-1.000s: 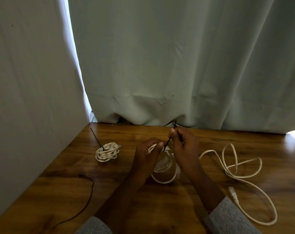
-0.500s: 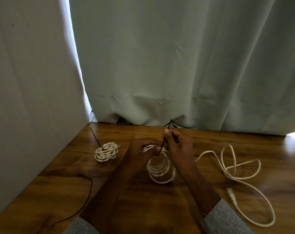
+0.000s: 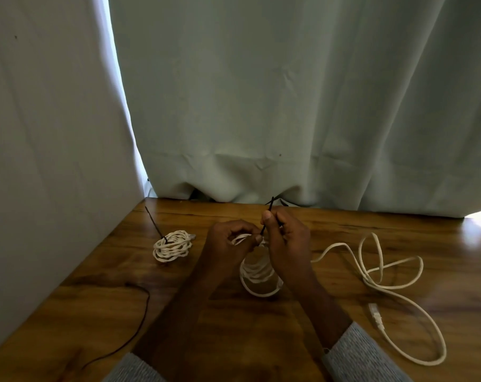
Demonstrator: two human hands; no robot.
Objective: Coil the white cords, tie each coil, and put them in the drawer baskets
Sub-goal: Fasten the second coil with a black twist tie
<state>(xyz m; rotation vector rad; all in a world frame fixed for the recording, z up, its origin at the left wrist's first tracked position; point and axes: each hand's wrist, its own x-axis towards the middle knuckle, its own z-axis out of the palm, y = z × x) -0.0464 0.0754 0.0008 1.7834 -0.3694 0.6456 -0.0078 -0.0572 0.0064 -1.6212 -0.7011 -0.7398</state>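
Two hands tied a coil of white cord at the middle of the brown wooden table [image 3: 261, 326].

The left hand [image 3: 228, 244] curled its fingers around the top of the coil of white cord [image 3: 257, 274], and the right hand [image 3: 286, 238] pinched a thin black tie [image 3: 267, 219] that stood up from the coil. A finished coil of white cord with a black tie [image 3: 173, 246] lay at 9 o'clock, near the left edge. A loose white cable with a plug [image 3: 382, 282] spread at 3 o'clock, well apart. A thin black wire [image 3: 140, 321] ran at 7 o'clock. Pale curtains [image 3: 288, 106] closed the far edge.
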